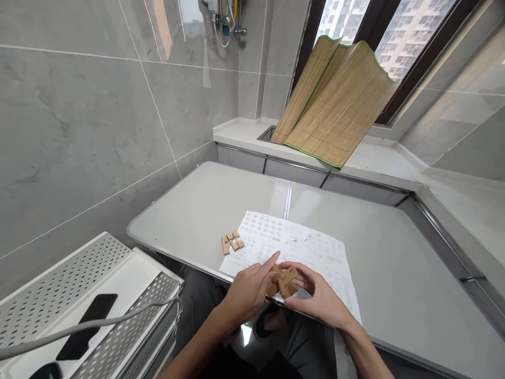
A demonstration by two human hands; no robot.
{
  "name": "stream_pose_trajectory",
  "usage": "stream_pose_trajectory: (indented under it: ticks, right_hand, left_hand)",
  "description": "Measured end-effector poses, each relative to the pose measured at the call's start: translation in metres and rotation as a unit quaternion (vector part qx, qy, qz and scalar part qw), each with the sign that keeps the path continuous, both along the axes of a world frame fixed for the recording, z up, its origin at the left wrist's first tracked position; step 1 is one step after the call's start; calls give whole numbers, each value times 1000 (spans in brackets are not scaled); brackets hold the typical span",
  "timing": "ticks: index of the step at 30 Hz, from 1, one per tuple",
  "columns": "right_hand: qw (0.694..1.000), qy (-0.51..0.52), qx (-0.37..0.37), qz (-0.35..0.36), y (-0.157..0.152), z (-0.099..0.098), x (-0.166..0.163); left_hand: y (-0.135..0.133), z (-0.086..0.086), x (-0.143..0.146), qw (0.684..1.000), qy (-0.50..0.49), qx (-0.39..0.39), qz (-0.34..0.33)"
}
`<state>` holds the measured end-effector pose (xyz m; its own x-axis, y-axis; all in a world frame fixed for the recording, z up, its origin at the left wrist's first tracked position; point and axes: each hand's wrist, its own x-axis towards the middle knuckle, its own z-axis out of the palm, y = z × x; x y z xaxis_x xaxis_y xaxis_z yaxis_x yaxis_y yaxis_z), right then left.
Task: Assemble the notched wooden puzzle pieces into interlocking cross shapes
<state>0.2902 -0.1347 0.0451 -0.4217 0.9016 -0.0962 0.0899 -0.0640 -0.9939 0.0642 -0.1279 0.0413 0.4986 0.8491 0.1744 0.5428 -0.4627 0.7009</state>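
Between my hands, over the table's front edge, is a partly assembled wooden interlocking puzzle (284,281) of crossed tan pieces, one marked with a "2". My left hand (250,288) grips its left side, with the index finger stretched forward. My right hand (321,299) curls round the right side, thumb low and fingers behind the pieces. My fingers hide part of the puzzle. Left of it, several loose notched wooden puzzle pieces (232,242) lie grouped on the table. A large printed sheet (315,245) with rows of small diagrams lies beneath and beyond my hands.
The white folding table (189,200) has a seam across its middle. To my left stands a white perforated rack (130,310) bearing a black phone (89,326) and a grey cable (138,311). A bamboo mat (331,105) leans at the window above a ledge (244,131).
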Motion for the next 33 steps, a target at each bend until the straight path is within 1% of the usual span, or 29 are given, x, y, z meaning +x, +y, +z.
stream_pose_trajectory:
  ticks: [2, 3, 4, 6, 9, 11, 13, 16, 20, 22, 24, 29, 33]
  right_hand:
    - [999, 21, -26, 4, 1, -8, 8]
    - [999, 24, -38, 2, 1, -12, 14]
    - [999, 21, -46, -9, 2, -16, 23]
    - [997, 1, -51, -56, 2, -23, 44]
    - [980, -57, -28, -187, 6, -35, 85]
    - [952, -79, -15, -295, 12, -46, 112]
    - [916, -84, -3, -393, 21, -60, 134]
    - [879, -93, -2, -467, 37, -82, 155]
    - [854, -70, 11, -516, 58, -104, 165]
    - [849, -61, 19, -524, 67, -111, 167]
    - [847, -82, 31, -524, 73, -116, 168]
    - [842, -187, 48, -504, 76, -121, 168]
    - [849, -209, 46, -484, 76, -117, 164]
  left_hand:
    - [5, -6, -2, 1000, 8, 17, -7]
    - [9, -11, -6, 1000, 11, 29, 2]
    - [12, -17, -11, 999, 12, 45, 24]
    - [21, -31, -27, 991, 12, 87, 98]
    - [37, -53, -58, 967, 23, 142, 210]
    - [49, -66, -77, 951, 47, 162, 258]
    - [60, -75, -91, 947, 71, 171, 264]
    - [74, -81, -98, 951, 91, 155, 250]
    - [87, -78, -93, 964, 92, 121, 218]
    - [91, -75, -90, 968, 85, 117, 206]
    - [94, -74, -88, 969, 75, 119, 201]
    - [99, -80, -89, 974, 56, 116, 187]
    - [101, -82, -89, 975, 44, 101, 191]
